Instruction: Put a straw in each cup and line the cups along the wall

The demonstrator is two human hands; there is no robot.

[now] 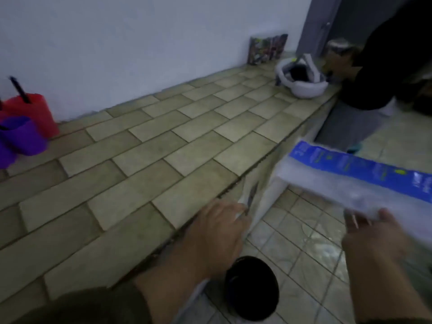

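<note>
- Red cup (35,113) is sitting against the wall (117,43), dark straw (19,90) leaning up-left; purple cups (23,136) are waiting in front.
- My left hand (217,230) is pinching one straw (252,197), its long axis pointing up and away.
- My right hand (374,239) is clamping the straw packet (350,174) from below, its length running left-right, ready for drawing more.

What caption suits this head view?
Right hand holds a straw packet; left hand pinches a straw beside the tiled counter.

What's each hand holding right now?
Left hand: closed on a straw.
Right hand: holding the straw pack.
</note>
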